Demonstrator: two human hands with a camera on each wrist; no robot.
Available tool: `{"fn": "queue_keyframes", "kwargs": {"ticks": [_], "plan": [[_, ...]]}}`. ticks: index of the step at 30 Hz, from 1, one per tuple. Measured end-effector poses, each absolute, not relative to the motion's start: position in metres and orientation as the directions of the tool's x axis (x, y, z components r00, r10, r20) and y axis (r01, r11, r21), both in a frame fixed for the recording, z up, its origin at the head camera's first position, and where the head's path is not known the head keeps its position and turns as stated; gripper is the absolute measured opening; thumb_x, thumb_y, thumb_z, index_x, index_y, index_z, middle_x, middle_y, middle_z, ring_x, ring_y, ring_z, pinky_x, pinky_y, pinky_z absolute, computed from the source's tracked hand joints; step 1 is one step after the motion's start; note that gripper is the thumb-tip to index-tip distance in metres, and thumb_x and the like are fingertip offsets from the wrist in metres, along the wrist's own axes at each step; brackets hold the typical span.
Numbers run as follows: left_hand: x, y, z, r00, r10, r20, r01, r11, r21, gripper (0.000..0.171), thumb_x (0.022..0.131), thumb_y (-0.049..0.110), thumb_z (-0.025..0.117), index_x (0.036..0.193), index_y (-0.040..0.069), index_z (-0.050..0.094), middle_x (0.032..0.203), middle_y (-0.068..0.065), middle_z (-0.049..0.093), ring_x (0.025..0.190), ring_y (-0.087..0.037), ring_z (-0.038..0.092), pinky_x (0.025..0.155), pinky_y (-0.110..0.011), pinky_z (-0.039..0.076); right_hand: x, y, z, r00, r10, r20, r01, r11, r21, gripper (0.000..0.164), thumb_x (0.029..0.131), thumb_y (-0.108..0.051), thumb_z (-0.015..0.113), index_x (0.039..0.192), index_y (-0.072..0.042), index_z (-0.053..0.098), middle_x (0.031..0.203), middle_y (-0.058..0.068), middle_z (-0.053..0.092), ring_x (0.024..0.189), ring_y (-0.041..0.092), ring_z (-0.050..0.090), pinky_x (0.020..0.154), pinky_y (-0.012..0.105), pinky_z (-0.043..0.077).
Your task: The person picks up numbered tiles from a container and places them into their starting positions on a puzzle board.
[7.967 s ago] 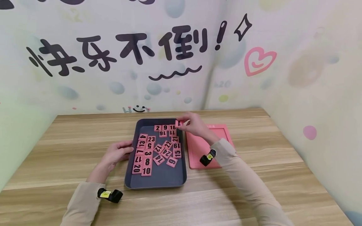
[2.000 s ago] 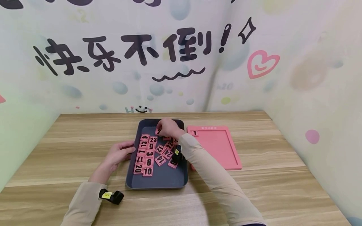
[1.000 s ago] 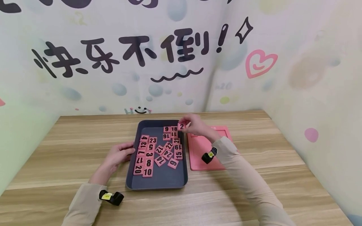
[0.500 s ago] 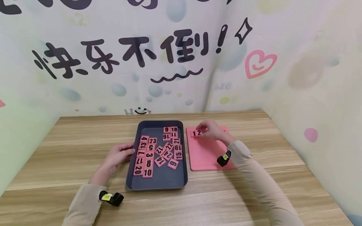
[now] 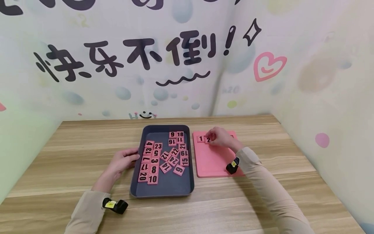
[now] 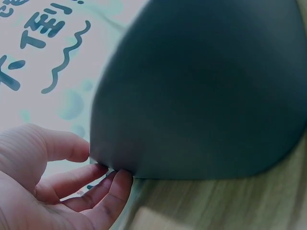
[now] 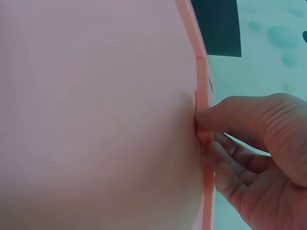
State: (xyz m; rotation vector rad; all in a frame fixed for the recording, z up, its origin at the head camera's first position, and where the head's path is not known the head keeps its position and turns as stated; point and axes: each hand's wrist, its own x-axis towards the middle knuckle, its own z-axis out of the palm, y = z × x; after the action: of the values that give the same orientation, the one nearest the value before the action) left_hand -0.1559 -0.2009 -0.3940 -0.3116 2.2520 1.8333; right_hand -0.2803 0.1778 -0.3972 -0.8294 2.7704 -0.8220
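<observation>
In the head view, my right hand point(image 5: 223, 138) pinches the number tile marked 2 point(image 5: 207, 140) at the far left part of the pink puzzle board point(image 5: 210, 162). Tile 1 point(image 5: 200, 139) lies flat just left of it, in the board's far left corner. The right wrist view shows thumb and fingertips of that hand point(image 7: 268, 139) at the tile's edge, close over the board point(image 7: 96, 96). My left hand point(image 5: 121, 159) grips the left side of the dark grey tray point(image 5: 163, 192); in the left wrist view its thumb and fingertips meet the tray's edge point(image 6: 201, 105).
Several pink number tiles lie in the tray: two columns at its left, such as tile 10 point(image 5: 152, 179), a loose cluster around tile 24 point(image 5: 173, 160), and more along its right side. Tray and board stand side by side on a wooden table point(image 5: 187, 214), before a printed wall point(image 5: 163, 94).
Tile 1 has gone from the tray to the board's corner. My right hand then picked tile 2 from the tray and carried it right, beside tile 1. The left hand has stayed put.
</observation>
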Motion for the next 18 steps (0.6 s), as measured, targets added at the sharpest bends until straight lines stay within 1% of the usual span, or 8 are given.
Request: {"fn": "queue_keyframes", "kwargs": {"ticks": [3, 6, 12, 16, 18], "plan": [[-0.1558, -0.2009, -0.3942, -0.951, -0.031, -0.309, -0.309, 0.198, 0.930, 0.046, 0.092, 0.005, 0.055, 0.134, -0.007, 0.045, 0.137, -0.027, 0.043, 0.094, -0.009, 0.060, 0.079, -0.023, 0.052, -0.2811, 0.1778, -0.4000, -0.847, -0.531, 0.035, -0.460, 0.696, -0.552, 0.024, 0.077, 0.000, 0.073, 0.100, 0.003, 0.067, 0.084, 0.009, 0.061, 0.073, 0.018, 0.054, 0.065, 0.030, 0.048], [-0.1554, -0.2011, -0.3939, -0.951, -0.030, -0.307, -0.307, 0.202, 0.930, 0.046, 0.092, 0.006, 0.054, 0.134, -0.007, 0.045, 0.137, -0.027, 0.043, 0.095, -0.010, 0.059, 0.080, -0.024, 0.052, -0.2815, 0.1777, -0.4017, -0.866, -0.498, 0.032, -0.423, 0.698, -0.578, 0.024, 0.077, 0.002, 0.072, 0.099, 0.005, 0.063, 0.086, 0.012, 0.061, 0.076, 0.021, 0.056, 0.068, 0.032, 0.050], [-0.1555, -0.2019, -0.3940, -0.952, -0.030, -0.304, -0.304, 0.205, 0.930, 0.045, 0.092, 0.006, 0.054, 0.135, -0.007, 0.044, 0.137, -0.027, 0.043, 0.097, -0.011, 0.059, 0.081, -0.024, 0.052, -0.2820, 0.1752, -0.3996, -0.904, -0.428, -0.008, -0.337, 0.723, -0.603, 0.026, 0.076, 0.002, 0.073, 0.097, 0.004, 0.058, 0.089, 0.014, 0.059, 0.082, 0.025, 0.058, 0.074, 0.036, 0.052], [-0.1558, -0.2013, -0.3944, -0.951, -0.038, -0.306, -0.307, 0.208, 0.929, 0.045, 0.092, 0.006, 0.055, 0.135, -0.006, 0.045, 0.137, -0.026, 0.044, 0.096, -0.011, 0.060, 0.080, -0.025, 0.052, -0.2826, 0.1746, -0.3968, -0.898, -0.440, -0.009, -0.353, 0.731, -0.584, 0.027, 0.076, 0.001, 0.074, 0.097, 0.004, 0.057, 0.088, 0.014, 0.060, 0.082, 0.025, 0.059, 0.073, 0.036, 0.052], [-0.1562, -0.2008, -0.3947, -0.951, -0.040, -0.307, -0.309, 0.211, 0.928, 0.045, 0.092, 0.006, 0.055, 0.135, -0.006, 0.045, 0.137, -0.026, 0.044, 0.097, -0.012, 0.060, 0.080, -0.025, 0.052, -0.2834, 0.1739, -0.3949, -0.889, -0.457, 0.014, -0.386, 0.734, -0.559, 0.029, 0.075, -0.001, 0.075, 0.096, 0.005, 0.057, 0.086, 0.013, 0.059, 0.079, 0.025, 0.058, 0.071, 0.035, 0.051]]}}
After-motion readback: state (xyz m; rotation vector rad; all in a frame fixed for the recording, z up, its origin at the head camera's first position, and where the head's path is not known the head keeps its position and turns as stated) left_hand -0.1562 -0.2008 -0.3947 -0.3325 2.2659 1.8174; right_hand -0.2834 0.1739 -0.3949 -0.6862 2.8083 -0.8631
